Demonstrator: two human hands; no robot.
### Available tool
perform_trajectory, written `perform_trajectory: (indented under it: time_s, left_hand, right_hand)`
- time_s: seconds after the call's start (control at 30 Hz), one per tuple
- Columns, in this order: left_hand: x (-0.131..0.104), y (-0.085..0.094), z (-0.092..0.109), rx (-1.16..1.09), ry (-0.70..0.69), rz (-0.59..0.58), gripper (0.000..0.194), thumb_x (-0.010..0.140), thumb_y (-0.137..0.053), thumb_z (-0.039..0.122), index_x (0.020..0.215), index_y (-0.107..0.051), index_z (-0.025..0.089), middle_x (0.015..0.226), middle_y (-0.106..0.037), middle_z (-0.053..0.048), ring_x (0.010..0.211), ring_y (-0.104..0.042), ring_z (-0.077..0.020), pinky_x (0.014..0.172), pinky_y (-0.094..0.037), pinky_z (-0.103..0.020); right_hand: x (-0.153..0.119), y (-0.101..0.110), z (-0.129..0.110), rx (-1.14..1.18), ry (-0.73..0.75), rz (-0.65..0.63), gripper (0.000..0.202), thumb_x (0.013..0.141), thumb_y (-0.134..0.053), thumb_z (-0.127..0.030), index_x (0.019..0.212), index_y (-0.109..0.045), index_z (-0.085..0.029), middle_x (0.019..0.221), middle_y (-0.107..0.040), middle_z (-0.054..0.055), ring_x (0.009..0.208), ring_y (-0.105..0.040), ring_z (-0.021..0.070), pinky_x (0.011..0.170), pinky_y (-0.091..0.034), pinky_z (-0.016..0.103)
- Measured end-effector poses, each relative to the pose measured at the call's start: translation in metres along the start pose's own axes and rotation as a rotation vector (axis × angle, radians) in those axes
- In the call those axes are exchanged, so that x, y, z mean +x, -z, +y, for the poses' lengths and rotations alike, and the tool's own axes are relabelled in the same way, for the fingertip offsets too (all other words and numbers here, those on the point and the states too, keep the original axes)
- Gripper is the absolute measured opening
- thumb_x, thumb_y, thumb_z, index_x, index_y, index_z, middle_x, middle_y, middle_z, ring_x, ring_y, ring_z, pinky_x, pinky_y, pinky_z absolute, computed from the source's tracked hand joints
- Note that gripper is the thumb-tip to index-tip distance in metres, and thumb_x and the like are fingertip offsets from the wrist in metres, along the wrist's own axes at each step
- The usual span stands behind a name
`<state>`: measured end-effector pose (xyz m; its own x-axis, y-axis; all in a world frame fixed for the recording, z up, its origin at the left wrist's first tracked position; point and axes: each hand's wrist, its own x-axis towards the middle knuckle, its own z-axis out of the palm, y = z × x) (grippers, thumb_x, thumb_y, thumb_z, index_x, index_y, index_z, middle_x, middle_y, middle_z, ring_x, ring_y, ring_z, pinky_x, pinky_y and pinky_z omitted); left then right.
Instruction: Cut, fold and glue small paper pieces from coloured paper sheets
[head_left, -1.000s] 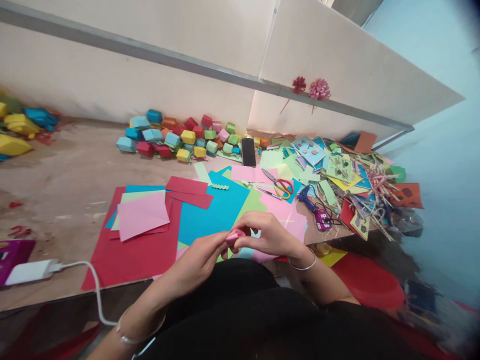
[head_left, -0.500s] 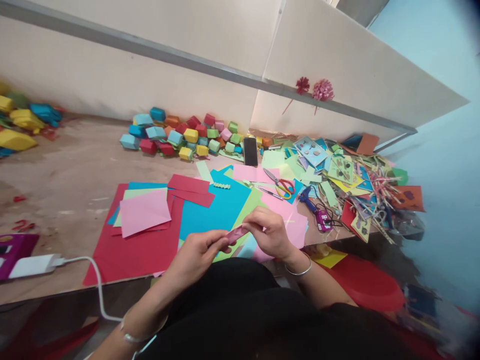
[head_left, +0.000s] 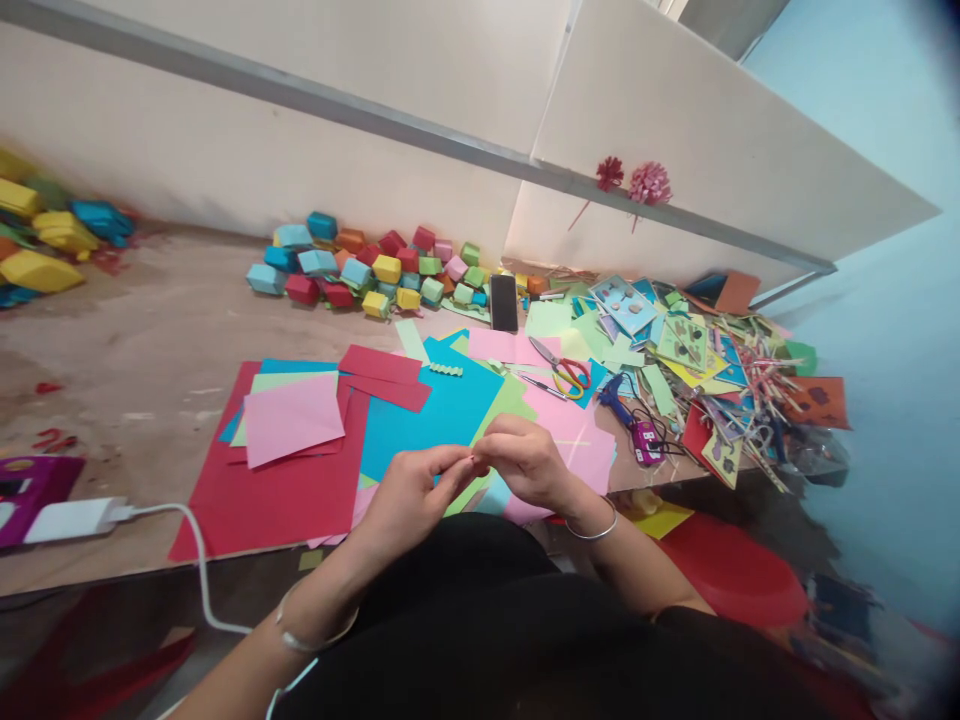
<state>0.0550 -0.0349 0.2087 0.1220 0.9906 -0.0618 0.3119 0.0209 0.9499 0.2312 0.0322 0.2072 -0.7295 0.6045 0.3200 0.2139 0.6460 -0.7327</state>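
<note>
My left hand [head_left: 416,492] and my right hand [head_left: 529,462] meet fingertip to fingertip over the near edge of the table. Both are pinched closed; a tiny bit of something reddish or pink shows between them, mostly hidden by the fingers. Beneath and beyond them lie blue paper [head_left: 427,415] and pink paper [head_left: 592,450]. To the left, a pink sheet [head_left: 294,418] tops a stack on large red paper [head_left: 300,505]. Red-and-yellow scissors [head_left: 571,377] rest beyond my right hand, beside a pen [head_left: 544,387]. A small crimped green strip [head_left: 446,370] lies on the blue paper.
A black phone [head_left: 503,303] lies near many coloured paper blocks [head_left: 356,265] by the wall. A blue glue gun [head_left: 616,400], a purple box [head_left: 646,442] and piled cards and strips [head_left: 720,370] are at right. A white cable [head_left: 201,570] hangs over the left table edge.
The pink folded piece that showed between my hands is now almost hidden by the fingers. My left hand has moved slightly right and up, closer to my right hand.
</note>
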Motion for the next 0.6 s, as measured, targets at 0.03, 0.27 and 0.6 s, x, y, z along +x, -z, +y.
perform_trajectory:
  time_s: [0.03, 0.27, 0.6]
  left_hand:
    - [-0.001, -0.002, 0.0, 0.021, -0.023, 0.04, 0.035, 0.089, -0.05, 0.042, 0.081, -0.076, 0.02, 0.068, -0.074, -0.001, 0.061, -0.064, -0.0163, 0.06, -0.049, -0.023]
    - [-0.004, -0.016, -0.011, -0.078, 0.038, 0.369, 0.032, 0.09, -0.054, 0.042, 0.083, -0.074, 0.019, 0.08, -0.073, -0.004, 0.074, -0.064, -0.0172, 0.068, -0.049, -0.025]
    - [-0.002, -0.017, -0.009, -0.096, -0.006, 0.403, 0.026, 0.087, -0.058, 0.036, 0.071, -0.07, 0.019, 0.072, -0.063, -0.003, 0.071, -0.057, -0.0159, 0.067, -0.046, -0.026]
  right_hand:
    - [0.001, -0.001, -0.001, 0.01, -0.028, 0.004, 0.029, 0.099, -0.042, -0.025, 0.081, -0.064, -0.019, 0.074, -0.06, 0.005, 0.072, -0.056, 0.015, 0.066, -0.047, 0.028]
    - [0.011, 0.0, -0.009, 0.272, -0.362, 0.217, 0.028, 0.087, -0.063, -0.047, 0.087, -0.063, -0.019, 0.075, -0.063, 0.001, 0.062, -0.054, 0.0112, 0.059, -0.046, 0.025]
    - [0.012, -0.02, -0.009, 0.356, -0.54, 0.257, 0.032, 0.078, -0.07, -0.044, 0.065, -0.053, -0.02, 0.057, -0.048, -0.005, 0.054, -0.04, 0.0088, 0.053, -0.037, 0.024]
